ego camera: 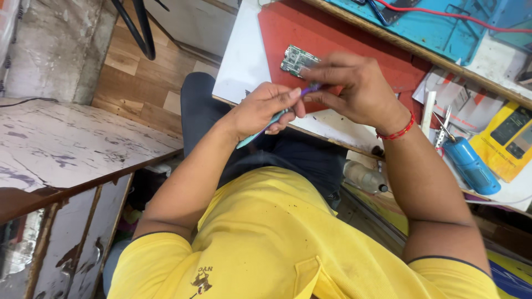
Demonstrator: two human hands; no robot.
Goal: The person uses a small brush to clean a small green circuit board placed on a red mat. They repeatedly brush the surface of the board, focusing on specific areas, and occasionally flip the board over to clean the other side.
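The left hand [266, 111] is closed around the light-teal handle of a slim tool [260, 130]. The right hand [354, 91] pinches the tool's purple front end [311, 88] between thumb and fingers. Both hands hover just at the near edge of the red work mat [343, 39]; the tool lies between them, above that edge. A small green circuit board [296, 60] rests on the mat, just beyond the right fingertips and not touched.

For good handling at this step, a firm left-hand grip is advisable while the right fingers work the tip in line with the handle, over the mat, so that any loose part lands there.

The tool's tip is covered by the fingers; its kind cannot be determined. Beside the mat, a blue cylindrical tool [471, 165] lies partly under tweezers [443, 130].
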